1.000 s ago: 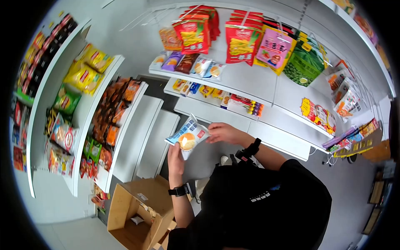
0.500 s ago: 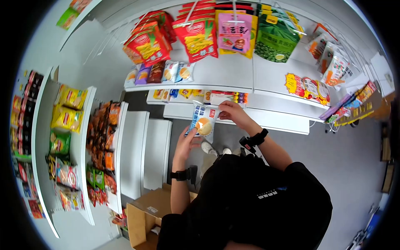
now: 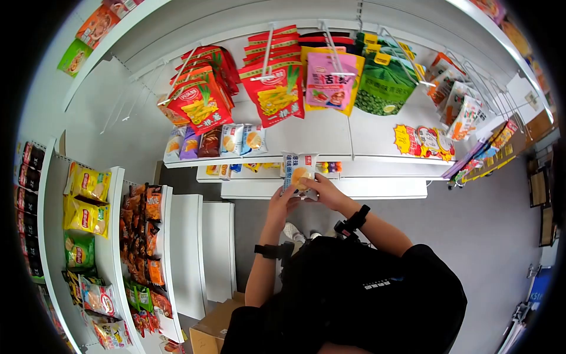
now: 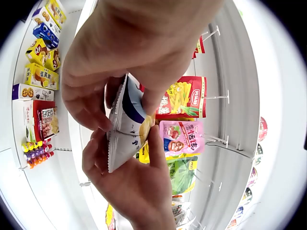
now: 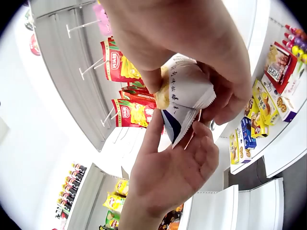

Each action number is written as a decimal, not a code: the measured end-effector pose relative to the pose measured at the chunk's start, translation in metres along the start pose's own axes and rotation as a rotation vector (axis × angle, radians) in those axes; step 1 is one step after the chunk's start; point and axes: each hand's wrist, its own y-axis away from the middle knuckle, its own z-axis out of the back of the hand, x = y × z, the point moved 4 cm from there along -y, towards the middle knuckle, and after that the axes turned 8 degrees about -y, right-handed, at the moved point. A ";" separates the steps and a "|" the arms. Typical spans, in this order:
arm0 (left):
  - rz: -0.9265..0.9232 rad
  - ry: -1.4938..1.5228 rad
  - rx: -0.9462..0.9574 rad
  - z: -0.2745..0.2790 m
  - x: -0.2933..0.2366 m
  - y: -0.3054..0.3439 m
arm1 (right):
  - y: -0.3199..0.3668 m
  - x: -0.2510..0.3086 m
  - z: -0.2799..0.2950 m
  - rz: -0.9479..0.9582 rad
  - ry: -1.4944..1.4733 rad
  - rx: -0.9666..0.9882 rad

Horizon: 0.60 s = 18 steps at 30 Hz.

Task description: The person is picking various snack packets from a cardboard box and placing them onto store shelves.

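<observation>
Pinches pack [image 3: 299, 171] between thumbs and curled fingers of left hand [image 3: 279, 209] and right hand [image 3: 326, 193], near shelf [image 3: 324, 139] front edge.

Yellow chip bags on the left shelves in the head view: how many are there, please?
2: the upper bag, and the lower bag just beneath it, above the green bag. More may be hidden behind.

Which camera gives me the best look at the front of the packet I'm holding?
The head view. There the packet shows its printed front, round golden picture included, though fingers cover some of its lower part. Both wrist views are closer but mostly show its pale side and crimped end.
</observation>
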 end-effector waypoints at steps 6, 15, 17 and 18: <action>-0.026 -0.102 -0.088 0.064 -0.010 -0.025 | -0.082 0.013 -0.002 0.007 -0.080 -0.025; -0.052 -0.036 -0.221 0.156 -0.025 -0.037 | -0.203 0.028 0.005 -0.011 0.050 -0.207; -0.036 -0.019 -0.202 0.165 -0.024 -0.039 | -0.219 0.025 0.008 -0.062 0.029 -0.209; -0.030 -0.015 -0.190 0.171 -0.024 -0.041 | -0.219 0.027 0.007 -0.077 0.018 -0.173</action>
